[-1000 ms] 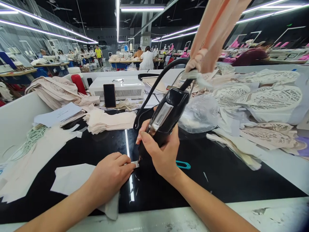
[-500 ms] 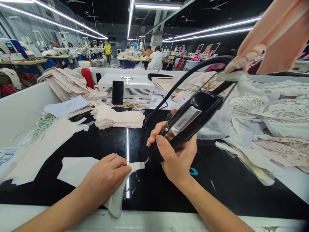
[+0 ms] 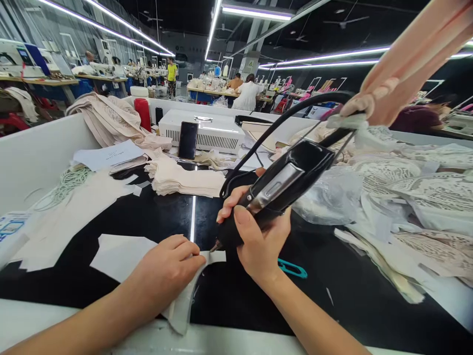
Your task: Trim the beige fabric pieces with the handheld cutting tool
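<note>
My right hand (image 3: pixel 260 241) is wrapped round a black corded hand tool (image 3: pixel 284 172) with a metal lever on its side. The tool's small pointed tip (image 3: pixel 215 245) touches, or hovers just over, a narrow white fabric piece (image 3: pixel 219 256) close to my left fingertips. With fingers curled together, my left hand (image 3: pixel 173 264) pins that piece to the glossy black tabletop (image 3: pixel 240 305). Its lower tail curves down below my hand toward the front edge. Another flat white piece (image 3: pixel 120 254) lies left of my hand, partly covered by it. A teal thread snips (image 3: pixel 292 268) rests behind my right wrist.
A stack of cream fabric pieces (image 3: pixel 188 181) lies ahead, before a phone (image 3: pixel 188 140) and a white vented box (image 3: pixel 221 133). Lace pieces (image 3: pixel 428 192) are heaped at right. A peach cloth tie (image 3: pixel 388 84) holds the tool's upper end. Co-workers sit farther back.
The tool's tip has moved left, from the strip's right end to beside my left fingertips. More of the teal snips shows. The whole view has shifted slightly.
</note>
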Tool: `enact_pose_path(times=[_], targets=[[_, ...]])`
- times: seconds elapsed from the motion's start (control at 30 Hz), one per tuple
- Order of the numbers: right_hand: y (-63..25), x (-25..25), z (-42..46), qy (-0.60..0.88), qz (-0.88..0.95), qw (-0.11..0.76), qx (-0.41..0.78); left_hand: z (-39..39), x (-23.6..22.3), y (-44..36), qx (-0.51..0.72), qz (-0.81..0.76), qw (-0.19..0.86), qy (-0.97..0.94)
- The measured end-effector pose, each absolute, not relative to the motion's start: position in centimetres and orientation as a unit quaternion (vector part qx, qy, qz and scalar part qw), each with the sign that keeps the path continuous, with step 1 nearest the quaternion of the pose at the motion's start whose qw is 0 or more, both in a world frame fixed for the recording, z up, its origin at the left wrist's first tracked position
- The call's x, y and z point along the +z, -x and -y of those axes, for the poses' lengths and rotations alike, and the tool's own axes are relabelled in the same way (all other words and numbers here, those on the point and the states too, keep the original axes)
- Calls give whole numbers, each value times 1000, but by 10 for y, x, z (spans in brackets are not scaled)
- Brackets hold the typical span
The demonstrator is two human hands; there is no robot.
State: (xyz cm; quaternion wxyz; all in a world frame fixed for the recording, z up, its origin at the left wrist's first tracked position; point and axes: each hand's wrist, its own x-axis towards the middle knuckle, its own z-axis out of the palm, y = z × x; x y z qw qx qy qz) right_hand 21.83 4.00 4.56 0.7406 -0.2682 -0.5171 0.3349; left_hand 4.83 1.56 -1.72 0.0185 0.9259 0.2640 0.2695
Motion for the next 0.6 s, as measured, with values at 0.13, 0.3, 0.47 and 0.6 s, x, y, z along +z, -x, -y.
enact_pose_path(times=[0.13,0.3,0.47,0.6], targets=[[-217,46,-40,289,508,741,329,-16,-19,-48,268,-263,21,-927],[-227,48,-41,278,510,751,315,-17,-21,-47,257,-272,34,-927],[-234,45,-42,268,518,752,308,-15,-22,-47,264,-274,37,-924],[-233,45,-41,283,522,746,303,-14,-21,-46,261,-273,43,-925]])
